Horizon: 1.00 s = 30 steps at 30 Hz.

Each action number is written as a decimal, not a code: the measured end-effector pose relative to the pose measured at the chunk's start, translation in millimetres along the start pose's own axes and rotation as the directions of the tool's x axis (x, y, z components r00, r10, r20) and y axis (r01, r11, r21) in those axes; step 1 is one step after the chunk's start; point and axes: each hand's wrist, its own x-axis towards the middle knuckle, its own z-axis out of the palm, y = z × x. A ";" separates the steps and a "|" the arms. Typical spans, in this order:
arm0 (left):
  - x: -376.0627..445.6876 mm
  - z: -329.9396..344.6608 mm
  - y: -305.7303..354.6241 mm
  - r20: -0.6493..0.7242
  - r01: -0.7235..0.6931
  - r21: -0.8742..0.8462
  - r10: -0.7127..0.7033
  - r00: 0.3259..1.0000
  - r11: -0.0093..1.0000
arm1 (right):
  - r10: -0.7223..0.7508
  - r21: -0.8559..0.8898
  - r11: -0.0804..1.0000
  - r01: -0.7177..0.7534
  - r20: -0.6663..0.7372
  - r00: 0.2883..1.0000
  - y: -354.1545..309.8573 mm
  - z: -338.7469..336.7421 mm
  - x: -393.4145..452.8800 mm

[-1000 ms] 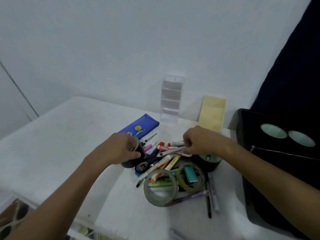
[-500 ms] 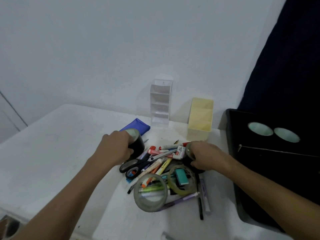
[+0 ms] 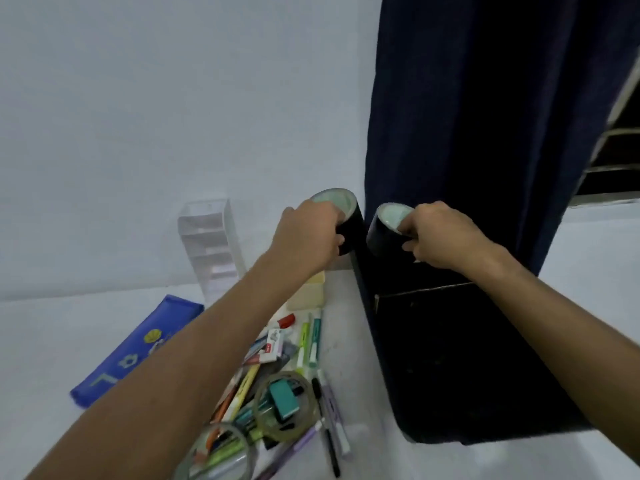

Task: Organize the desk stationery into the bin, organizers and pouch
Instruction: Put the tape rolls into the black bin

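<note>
Now both hands, 2 black tape rolls (image 3: 349, 221) up over bin (image 3: 450, 358).

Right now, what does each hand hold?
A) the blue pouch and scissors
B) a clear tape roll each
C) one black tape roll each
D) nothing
C: the left hand and right hand each grip a black tape roll above the black bin.

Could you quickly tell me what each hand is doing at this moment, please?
Left hand: closed around a black tape roll.
Right hand: closed around a second black tape roll, above the black bin.
</note>
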 end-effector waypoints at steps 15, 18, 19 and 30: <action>59.6 90.2 60.7 0.240 -0.249 -0.023 0.247 0.939 0.968 | 0.088 -0.086 0.994 -0.065 0.294 0.952 87.6 52.3 26.0; 63.5 100.2 61.2 0.314 -0.244 -0.039 0.244 0.917 0.969 | 0.107 -0.080 0.993 -0.084 0.340 0.934 91.5 55.1 26.1; 64.3 105.4 61.1 0.341 -0.242 -0.046 0.243 0.908 0.969 | 0.103 -0.078 0.994 -0.080 0.352 0.931 93.3 56.8 26.5; 66.0 129.1 58.5 0.478 -0.296 0.015 0.253 0.841 0.955 | 0.096 -0.046 0.995 -0.090 0.707 0.701 103.8 57.7 46.7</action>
